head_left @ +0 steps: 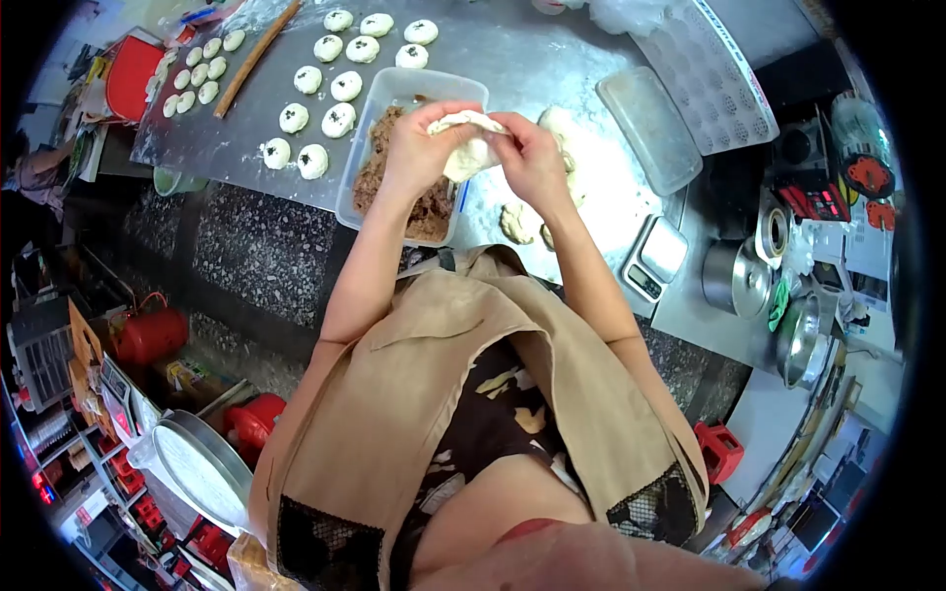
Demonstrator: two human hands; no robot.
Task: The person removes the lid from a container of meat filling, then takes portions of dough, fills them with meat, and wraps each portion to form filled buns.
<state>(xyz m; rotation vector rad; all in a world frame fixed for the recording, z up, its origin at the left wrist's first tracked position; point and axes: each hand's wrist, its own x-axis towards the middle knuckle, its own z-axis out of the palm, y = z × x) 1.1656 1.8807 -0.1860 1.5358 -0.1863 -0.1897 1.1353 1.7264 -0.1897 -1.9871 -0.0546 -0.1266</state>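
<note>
Between my two hands a piece of pale dough (467, 160) is stretched, its upper edge folded into a thick rim. My left hand (418, 146) grips its left side with fingers and thumb, over the edge of a clear plastic tub (473, 89). Brown crumbly filling (431, 214) lies in that tub, below my left wrist. With thumb and fingers my right hand (532, 158) pinches the dough's right side. Under and beside the right hand are more dough pieces (514, 224) on the metal table, partly hidden by it.
Several round buns with dark tops (338, 120) stand in rows left of the tub. A rolling pin (256, 59) and smaller dough pieces (200, 74) lie farther left. To the right are a clear lid (650, 128), a digital scale (655, 258) and a metal pot (734, 278).
</note>
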